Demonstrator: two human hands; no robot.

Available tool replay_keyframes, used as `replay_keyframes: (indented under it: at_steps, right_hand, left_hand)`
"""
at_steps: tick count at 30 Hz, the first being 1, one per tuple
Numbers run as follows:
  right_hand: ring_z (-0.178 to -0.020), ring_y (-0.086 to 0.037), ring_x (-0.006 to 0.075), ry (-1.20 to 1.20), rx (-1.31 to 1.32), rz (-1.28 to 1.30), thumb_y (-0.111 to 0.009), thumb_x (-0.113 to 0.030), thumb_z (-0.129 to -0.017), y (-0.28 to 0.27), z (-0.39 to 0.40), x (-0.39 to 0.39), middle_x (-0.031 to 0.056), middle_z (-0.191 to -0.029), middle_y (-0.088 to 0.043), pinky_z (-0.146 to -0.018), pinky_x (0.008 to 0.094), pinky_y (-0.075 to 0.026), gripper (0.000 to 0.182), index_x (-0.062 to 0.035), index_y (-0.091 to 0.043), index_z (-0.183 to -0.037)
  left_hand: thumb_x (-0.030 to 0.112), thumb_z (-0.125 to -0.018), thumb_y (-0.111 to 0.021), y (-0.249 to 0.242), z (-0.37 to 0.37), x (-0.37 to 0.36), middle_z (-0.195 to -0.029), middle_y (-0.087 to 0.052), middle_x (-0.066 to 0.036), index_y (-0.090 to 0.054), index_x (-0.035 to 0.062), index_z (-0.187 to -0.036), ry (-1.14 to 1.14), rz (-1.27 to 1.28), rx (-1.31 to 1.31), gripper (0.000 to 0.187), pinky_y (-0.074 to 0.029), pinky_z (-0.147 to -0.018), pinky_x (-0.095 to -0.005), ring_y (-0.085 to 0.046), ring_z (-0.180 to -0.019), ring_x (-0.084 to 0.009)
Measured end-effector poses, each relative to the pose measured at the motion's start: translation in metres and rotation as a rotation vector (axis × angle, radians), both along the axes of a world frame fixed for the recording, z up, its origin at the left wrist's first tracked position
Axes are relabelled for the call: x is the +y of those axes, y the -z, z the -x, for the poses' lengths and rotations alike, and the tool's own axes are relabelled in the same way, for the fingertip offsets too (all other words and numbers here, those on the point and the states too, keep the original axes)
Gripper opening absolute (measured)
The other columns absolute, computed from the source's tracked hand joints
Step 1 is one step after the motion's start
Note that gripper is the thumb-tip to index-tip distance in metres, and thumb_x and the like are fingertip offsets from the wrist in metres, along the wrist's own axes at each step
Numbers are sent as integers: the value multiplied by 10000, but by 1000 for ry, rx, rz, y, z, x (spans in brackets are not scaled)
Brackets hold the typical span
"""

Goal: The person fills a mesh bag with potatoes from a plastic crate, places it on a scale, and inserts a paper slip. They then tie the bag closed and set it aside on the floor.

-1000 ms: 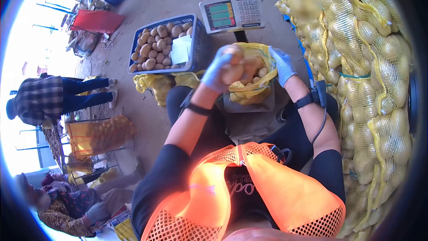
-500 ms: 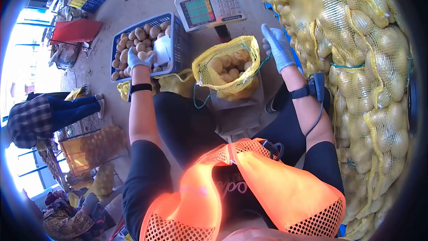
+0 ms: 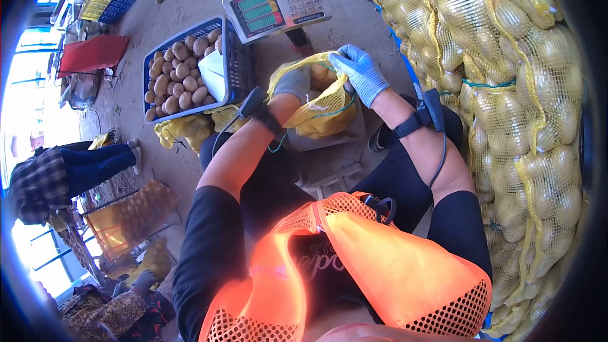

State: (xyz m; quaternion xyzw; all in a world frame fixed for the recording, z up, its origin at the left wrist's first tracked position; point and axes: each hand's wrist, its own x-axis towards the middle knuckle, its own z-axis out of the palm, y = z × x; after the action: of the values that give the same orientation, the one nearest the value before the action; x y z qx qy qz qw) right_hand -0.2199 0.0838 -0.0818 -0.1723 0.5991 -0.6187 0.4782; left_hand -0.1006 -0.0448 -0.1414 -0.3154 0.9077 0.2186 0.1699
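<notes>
A yellow mesh bag [image 3: 326, 117] of potatoes stands on the scale's platform [image 3: 339, 139] between my knees, its mouth facing up. My left hand [image 3: 295, 82], in a grey-white glove, reaches down inside the bag's mouth; its fingers are hidden there. At the bag's far right rim, my gloved right hand [image 3: 361, 73] pinches the mesh edge. Some potatoes [image 3: 322, 76] show between the two hands. To the left, a blue plastic crate [image 3: 237, 57] holds many loose potatoes [image 3: 180, 76] and a white card-like piece [image 3: 213, 75].
Behind the bag rises the scale's display [image 3: 277, 3] with keypad. Tall stacks of filled mesh bags [image 3: 500, 107] line the right side. A bent-over person [image 3: 76, 171] is at the left; another person [image 3: 114, 310] is lower left. Yellow netting [image 3: 190, 130] lies by the crate.
My left hand has moved right from the crate's potatoes into the mesh bag. My right hand came inward and closed on the bag's rim. The view shifted slightly.
</notes>
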Motion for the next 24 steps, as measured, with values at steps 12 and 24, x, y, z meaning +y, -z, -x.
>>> replay_keyframes:
  at_steps: [12,24]
  right_hand:
    - [-418,-371,10,28,53,41,-612,-194,-868,-2,2,7,-61,-588,-443,-364,183,-291,142,-116,-539,-775]
    - [-634,-445,72,-108,498,85,-654,-157,-817,6,-21,0,2,-668,-493,-585,265,-402,173,-37,-541,-766]
  left_hand:
    - [271,-816,-570,24,-33,-19,-1057,-619,-190,-523,30,-1198,32,-277,285,454,-471,-843,-363,-606,-963,-331]
    - [427,-775,-505,-18,19,12,-1016,-646,-154,-686,111,-959,152,124,-194,408,-494,-760,-394,-625,-902,-324]
